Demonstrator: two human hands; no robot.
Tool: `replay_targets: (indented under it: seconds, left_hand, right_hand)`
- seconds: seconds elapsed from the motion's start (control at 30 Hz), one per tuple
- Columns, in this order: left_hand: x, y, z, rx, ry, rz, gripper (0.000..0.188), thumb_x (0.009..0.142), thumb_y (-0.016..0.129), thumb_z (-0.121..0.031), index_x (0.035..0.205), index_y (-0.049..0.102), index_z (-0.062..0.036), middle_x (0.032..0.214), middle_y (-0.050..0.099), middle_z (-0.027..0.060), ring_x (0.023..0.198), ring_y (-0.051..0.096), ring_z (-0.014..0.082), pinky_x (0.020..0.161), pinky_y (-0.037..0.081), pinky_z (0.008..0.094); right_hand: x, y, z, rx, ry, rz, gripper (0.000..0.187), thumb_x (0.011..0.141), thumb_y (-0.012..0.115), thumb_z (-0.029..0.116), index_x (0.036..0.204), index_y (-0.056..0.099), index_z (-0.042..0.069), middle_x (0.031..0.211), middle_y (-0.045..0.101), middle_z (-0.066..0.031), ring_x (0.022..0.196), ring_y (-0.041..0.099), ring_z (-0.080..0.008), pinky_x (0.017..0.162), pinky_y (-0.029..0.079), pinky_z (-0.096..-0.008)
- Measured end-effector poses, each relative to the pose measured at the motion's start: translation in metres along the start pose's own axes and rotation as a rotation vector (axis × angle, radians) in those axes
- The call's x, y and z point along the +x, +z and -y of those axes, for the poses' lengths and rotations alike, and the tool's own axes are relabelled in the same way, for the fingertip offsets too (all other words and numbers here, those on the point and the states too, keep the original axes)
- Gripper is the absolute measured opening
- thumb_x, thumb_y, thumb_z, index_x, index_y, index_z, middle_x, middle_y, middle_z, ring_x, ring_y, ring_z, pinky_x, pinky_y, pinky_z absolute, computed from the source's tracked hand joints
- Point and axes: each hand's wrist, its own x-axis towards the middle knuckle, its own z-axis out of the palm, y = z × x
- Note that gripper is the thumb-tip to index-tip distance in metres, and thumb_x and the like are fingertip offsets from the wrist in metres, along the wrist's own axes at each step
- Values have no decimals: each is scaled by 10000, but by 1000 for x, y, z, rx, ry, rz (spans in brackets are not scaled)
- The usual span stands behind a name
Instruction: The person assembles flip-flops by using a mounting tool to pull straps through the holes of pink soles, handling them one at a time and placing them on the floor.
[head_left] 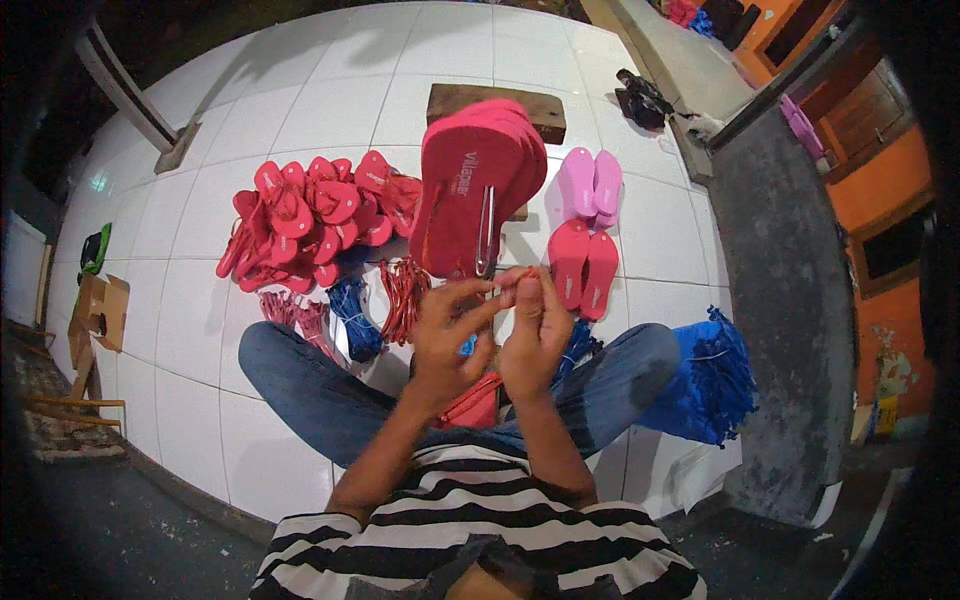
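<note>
In front of my torso, my left hand [447, 330] and right hand [536, 335] met near the fingertips. The right thumb and fingers were pinched on a small red piece [530, 273]; the left fingers were partly curled, and I could not tell whether they gripped it too. Just beyond both hands was a stack of red soles [447, 200], a slim metal tool [486, 232] across its face. Leftward lay a red strap bundle [404, 300]; rightward, 2 red sandal soles [583, 268].
</note>
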Motion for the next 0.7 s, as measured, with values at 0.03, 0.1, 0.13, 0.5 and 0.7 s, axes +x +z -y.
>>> replay_targets:
  seconds: [0.03,0.1,0.13,0.5,0.7]
  left_hand:
    - [1,-13,9,-3,11,-18,318,718,650,4,1032,643,-49,1012,572,130,898,565,248,721,475,325]
    - [19,-35,25,72,68,-136,343,759,630,-18,1101,619,-40,1088,560,135,917,562,248,774,466,320]
    - [40,-40,35,154,112,-239,362,783,628,-38,1144,602,-33,1128,550,132,916,563,249,802,460,317]
    - [131,-43,10,6,-89,27,380,754,742,-148,1058,561,-9,1009,605,147,898,585,280,766,465,343]
    - [128,-46,7,180,83,91,329,766,726,-115,1031,561,-12,928,624,129,803,615,237,718,485,317]
  right_hand:
    - [7,-4,-7,98,32,91,293,999,426,234,848,539,10,748,479,-6,736,452,-81,676,380,-228]
    - [19,-17,-23,294,95,273,332,1002,414,274,800,504,27,731,443,4,728,412,-78,666,351,-229]
    - [24,-17,-20,341,106,431,373,1003,403,322,758,466,47,725,410,16,705,362,-84,647,317,-237]
    - [40,-19,-34,219,141,736,448,980,433,410,721,447,45,686,412,11,660,367,-96,613,318,-250]
    - [68,-15,-72,582,338,614,338,959,507,358,786,515,68,692,441,26,637,407,-83,587,338,-237]
